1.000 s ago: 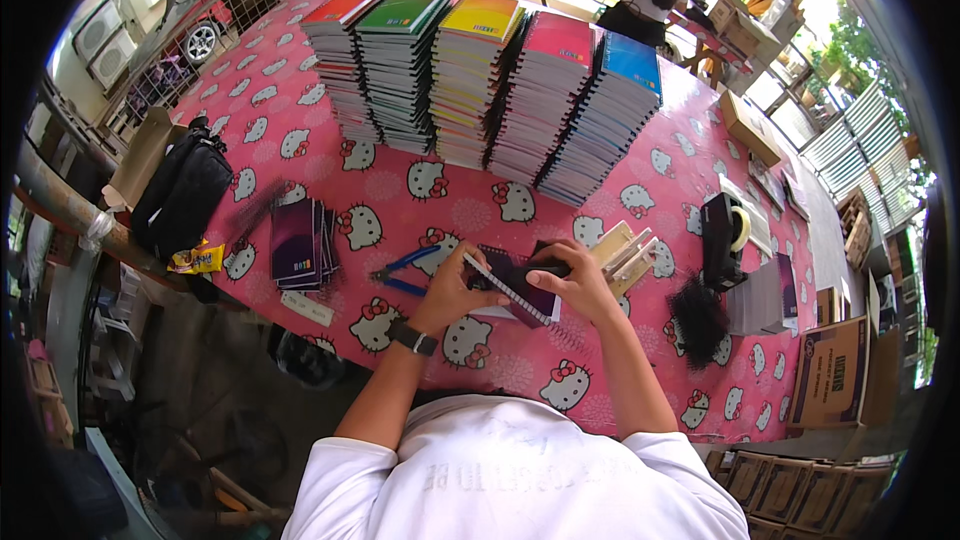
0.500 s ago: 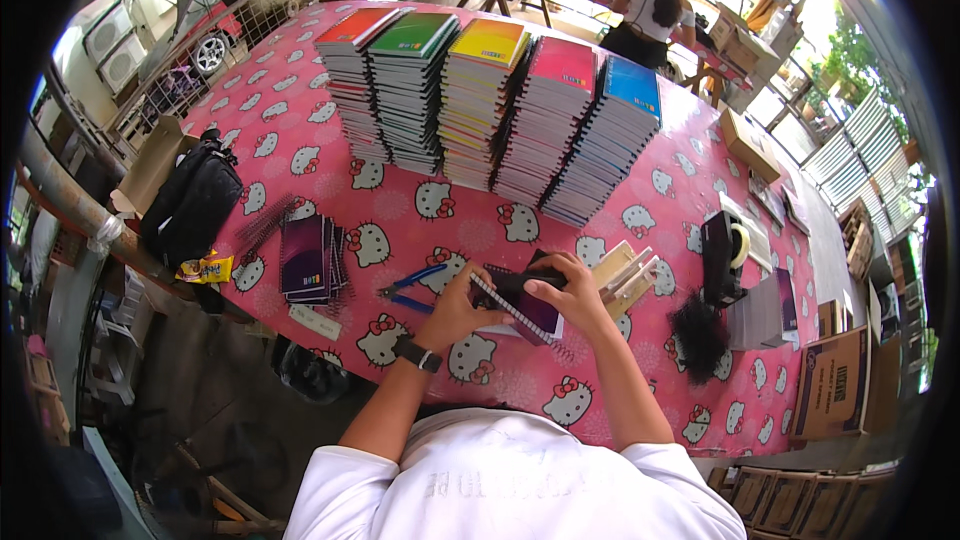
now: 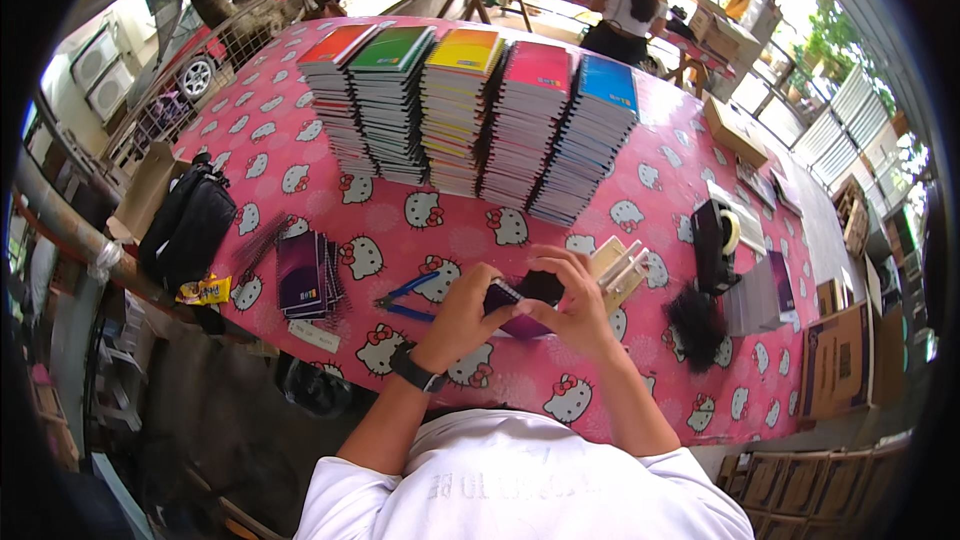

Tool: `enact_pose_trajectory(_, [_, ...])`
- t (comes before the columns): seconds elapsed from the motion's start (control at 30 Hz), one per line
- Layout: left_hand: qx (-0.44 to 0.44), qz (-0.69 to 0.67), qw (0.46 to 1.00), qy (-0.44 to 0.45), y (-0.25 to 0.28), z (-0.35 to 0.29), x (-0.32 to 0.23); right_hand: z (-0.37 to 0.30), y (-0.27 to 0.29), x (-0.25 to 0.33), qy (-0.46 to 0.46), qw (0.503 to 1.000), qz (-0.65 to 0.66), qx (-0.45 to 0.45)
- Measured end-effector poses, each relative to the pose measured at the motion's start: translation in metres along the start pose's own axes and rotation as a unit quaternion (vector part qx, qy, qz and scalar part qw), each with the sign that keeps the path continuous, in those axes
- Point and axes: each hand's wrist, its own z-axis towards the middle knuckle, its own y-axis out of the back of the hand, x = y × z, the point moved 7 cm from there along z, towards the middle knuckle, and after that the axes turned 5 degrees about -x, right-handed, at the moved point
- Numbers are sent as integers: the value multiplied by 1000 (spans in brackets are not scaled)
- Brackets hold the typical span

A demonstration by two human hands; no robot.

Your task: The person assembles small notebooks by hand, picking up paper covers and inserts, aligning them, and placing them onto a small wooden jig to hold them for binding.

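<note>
Hands [image 3: 467, 318] on notebook [image 3: 528, 326] between table edge [image 3: 742, 434] and stacks [image 3: 462, 125]

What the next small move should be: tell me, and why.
Perhaps press the left hand along the spiral edge of the purple notebook: that hand sits close beside the edge, the right hand is at the notebook too, and the blue-handled pliers lie unheld.

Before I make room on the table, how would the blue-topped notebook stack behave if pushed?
The blue-topped notebook stack would probably feel heavy, being many notebooks deep. It might topple or slide apart, since it is tall and shows no strap.
</note>
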Motion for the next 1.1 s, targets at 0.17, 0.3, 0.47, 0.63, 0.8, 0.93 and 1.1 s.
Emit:
enact_pose_trajectory(0.17, [-30, -98, 990, 92, 15, 4, -32, -10, -3, 11, -97, 982, 158, -36])
enact_pose_trajectory(0.3, [-34, -119, 988, 86, 24, 2, -41, -8, 3, 31, -35, 988, 143, -36])
enact_pose_trajectory(0.47, [-23, -120, 990, 67, 26, 3, -50, -9, 3, 34, -35, 981, 181, -61])
enact_pose_trajectory(0.63, [-19, -146, 986, 81, 32, -2, -45, -7, 1, 41, -27, 990, 133, -29])
enact_pose_trajectory(0.8, [4, -158, 980, 124, 32, -3, -39, -7, -3, 41, -9, 995, 103, 4])
enact_pose_trajectory(0.93, [15, -158, 975, 158, 33, -7, -23, -9, -13, 45, 19, 996, 90, -5])
enact_pose_trajectory(1.1, [-2, -171, 962, 215, 41, -16, -6, -3, -32, 46, 48, 995, 85, 29])
